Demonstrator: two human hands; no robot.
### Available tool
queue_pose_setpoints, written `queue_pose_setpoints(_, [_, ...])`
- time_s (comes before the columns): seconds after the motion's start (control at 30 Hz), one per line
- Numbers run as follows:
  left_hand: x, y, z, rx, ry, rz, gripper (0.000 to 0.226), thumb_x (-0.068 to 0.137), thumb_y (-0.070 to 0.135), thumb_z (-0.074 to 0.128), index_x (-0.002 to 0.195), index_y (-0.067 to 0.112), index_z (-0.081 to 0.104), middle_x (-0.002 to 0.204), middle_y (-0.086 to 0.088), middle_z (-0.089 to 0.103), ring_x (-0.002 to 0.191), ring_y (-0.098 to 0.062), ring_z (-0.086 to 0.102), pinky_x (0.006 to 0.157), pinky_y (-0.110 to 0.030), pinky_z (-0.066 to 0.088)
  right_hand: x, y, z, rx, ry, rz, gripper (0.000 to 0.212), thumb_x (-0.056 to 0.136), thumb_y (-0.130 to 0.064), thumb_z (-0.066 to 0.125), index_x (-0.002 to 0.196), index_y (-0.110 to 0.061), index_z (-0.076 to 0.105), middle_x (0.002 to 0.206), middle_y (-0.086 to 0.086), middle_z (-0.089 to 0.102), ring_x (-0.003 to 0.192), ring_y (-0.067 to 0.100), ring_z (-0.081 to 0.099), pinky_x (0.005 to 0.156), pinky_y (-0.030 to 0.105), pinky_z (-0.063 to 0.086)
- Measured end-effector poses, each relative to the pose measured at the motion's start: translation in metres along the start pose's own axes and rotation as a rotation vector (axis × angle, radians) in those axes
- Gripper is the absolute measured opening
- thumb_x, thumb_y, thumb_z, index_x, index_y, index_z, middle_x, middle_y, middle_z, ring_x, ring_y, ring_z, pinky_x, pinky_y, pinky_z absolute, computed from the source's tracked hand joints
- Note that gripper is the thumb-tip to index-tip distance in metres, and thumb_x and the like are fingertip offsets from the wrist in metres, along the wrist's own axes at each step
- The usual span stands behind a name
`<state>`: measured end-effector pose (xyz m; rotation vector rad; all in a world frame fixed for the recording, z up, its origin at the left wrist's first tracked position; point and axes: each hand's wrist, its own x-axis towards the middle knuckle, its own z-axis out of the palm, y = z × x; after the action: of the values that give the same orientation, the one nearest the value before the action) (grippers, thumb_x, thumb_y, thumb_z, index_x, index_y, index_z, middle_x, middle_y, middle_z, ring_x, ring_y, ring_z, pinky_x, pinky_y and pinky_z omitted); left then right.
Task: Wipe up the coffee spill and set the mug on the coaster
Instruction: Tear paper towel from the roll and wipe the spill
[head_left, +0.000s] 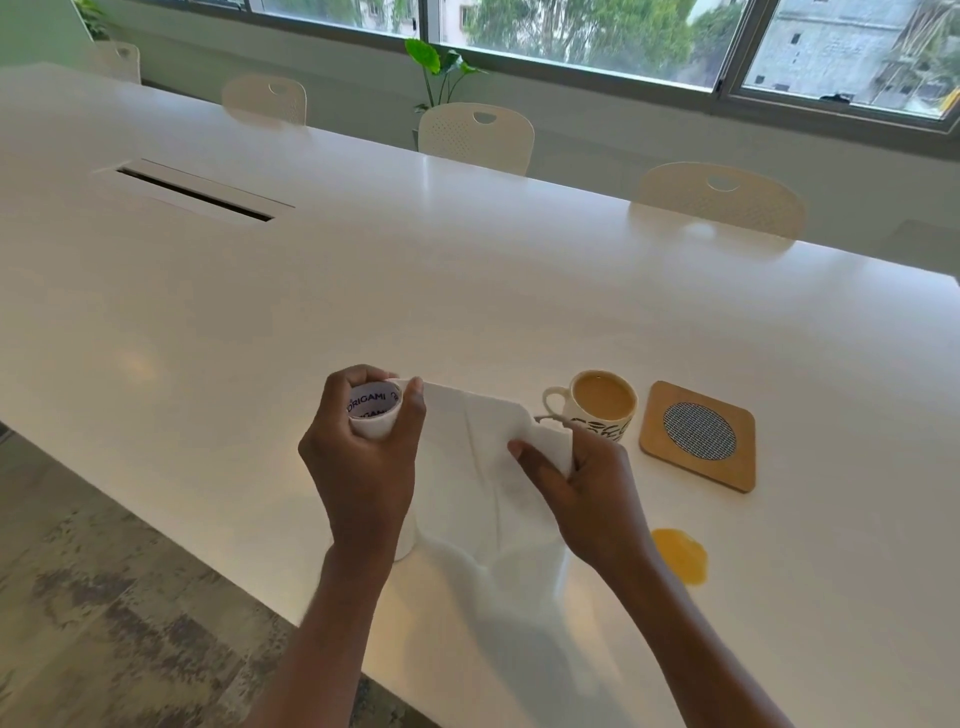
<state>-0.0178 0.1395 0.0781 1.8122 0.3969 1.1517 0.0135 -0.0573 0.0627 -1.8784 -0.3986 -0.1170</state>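
My left hand grips the top of an upright paper towel roll with purple print inside its core. A white sheet of paper towel stretches from the roll to my right hand, which pinches its free edge. Just behind my right hand stands a cream mug full of milky coffee, handle pointing left. A square wooden coaster with a round mesh centre lies to the mug's right, apart from it. An orange-brown coffee spill sits on the table nearer to me, right of my right forearm.
The long white table has a cable slot at the far left. Several white chairs line the far side under windows, with a green plant behind. The table's near edge runs diagonally, with patterned floor at lower left.
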Motion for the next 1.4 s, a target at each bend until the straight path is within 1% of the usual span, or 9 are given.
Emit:
queue_pose_setpoints(0.2, [-0.001,-0.001,0.007,0.03,0.105,-0.024,0.025,0.089,0.023,0.085,0.1,0.009,0.068,0.089,0.028,0.063,0.08,0.015,0.065,0.074,-0.011,0.052,-0.018,0.0,0.017,0.037,0.069,0.073,0.042,0.099,-0.026,0.077,0.063,-0.01,0.061,0.063,0.016,0.056,0.058,0.004,0.039,0.051,0.024,0.034])
queue_pose_setpoints(0.43, [-0.009,0.0,0.014,0.031,0.118,-0.014,0.024,0.089,0.021,0.084,0.102,0.008,0.067,0.09,0.005,0.07,0.075,-0.005,0.066,0.076,-0.011,0.053,-0.044,0.009,0.037,0.148,0.133,0.314,0.051,0.098,-0.035,0.075,0.084,0.013,0.066,0.083,0.037,0.065,0.057,0.03,0.053,0.055,0.044,0.047])
queue_pose_setpoints(0.53, [-0.01,0.0,0.014,0.041,0.107,0.001,0.025,0.089,0.021,0.084,0.102,0.008,0.068,0.091,0.004,0.071,0.076,-0.012,0.068,0.076,-0.006,0.05,-0.051,0.009,0.043,0.236,0.163,0.363,0.052,0.098,-0.036,0.075,0.081,0.012,0.065,0.074,0.034,0.061,0.062,0.021,0.048,0.058,0.038,0.041])
queue_pose_setpoints(0.67, [-0.012,0.001,0.015,0.049,0.096,0.024,0.025,0.09,0.021,0.084,0.101,0.006,0.068,0.09,0.002,0.072,0.076,-0.012,0.068,0.077,-0.005,0.049,-0.057,0.014,0.049,0.335,0.205,0.431,0.055,0.098,-0.035,0.076,0.079,0.013,0.059,0.066,0.01,0.053,0.064,0.019,0.044,0.058,0.039,0.037])
queue_pose_setpoints(0.8, [-0.003,-0.004,0.01,0.027,0.161,-0.026,0.025,0.091,0.024,0.082,0.102,0.006,0.069,0.086,0.01,0.068,0.079,0.012,0.065,0.076,-0.014,0.054,-0.066,0.037,0.048,0.4,0.32,0.601,0.043,0.098,-0.026,0.077,0.074,0.008,0.068,0.067,0.011,0.064,0.065,0.022,0.052,0.06,0.041,0.045])
queue_pose_setpoints(0.9, [-0.003,-0.005,0.008,0.021,0.15,-0.021,0.024,0.091,0.023,0.082,0.102,0.006,0.069,0.086,0.021,0.065,0.08,0.017,0.064,0.076,-0.013,0.053,-0.076,0.053,0.045,0.326,0.351,0.654,0.038,0.098,-0.025,0.077,0.07,0.0,0.073,0.063,0.008,0.068,0.06,0.019,0.054,0.055,0.037,0.047])
queue_pose_setpoints(1.2, [-0.01,-0.005,0.009,0.029,0.133,0.018,0.026,0.091,0.022,0.082,0.103,0.003,0.068,0.092,0.004,0.07,0.079,-0.001,0.067,0.078,-0.017,0.054,-0.082,0.074,0.019,0.12,0.484,0.654,0.038,0.098,-0.021,0.076,0.067,0.0,0.071,0.057,0.004,0.066,0.052,0.015,0.051,0.049,0.032,0.046])
queue_pose_setpoints(1.3, [-0.01,-0.005,0.008,0.025,0.14,0.016,0.026,0.091,0.022,0.082,0.103,0.004,0.068,0.092,0.005,0.069,0.083,0.01,0.065,0.078,-0.012,0.052,-0.085,0.077,0.007,0.059,0.528,0.644,0.04,0.098,-0.022,0.077,0.068,0.003,0.069,0.06,0.021,0.065,0.056,0.02,0.05,0.053,0.034,0.044])
queue_pose_setpoints(1.4, [-0.011,-0.006,0.008,0.03,0.152,0.004,0.027,0.091,0.024,0.082,0.103,0.004,0.068,0.093,0.006,0.069,0.085,0.016,0.062,0.078,-0.01,0.051,-0.089,0.077,-0.002,-0.046,0.558,0.602,0.047,0.097,-0.025,0.077,0.064,0.005,0.062,0.054,0.011,0.053,0.055,0.021,0.042,0.048,0.03,0.037])
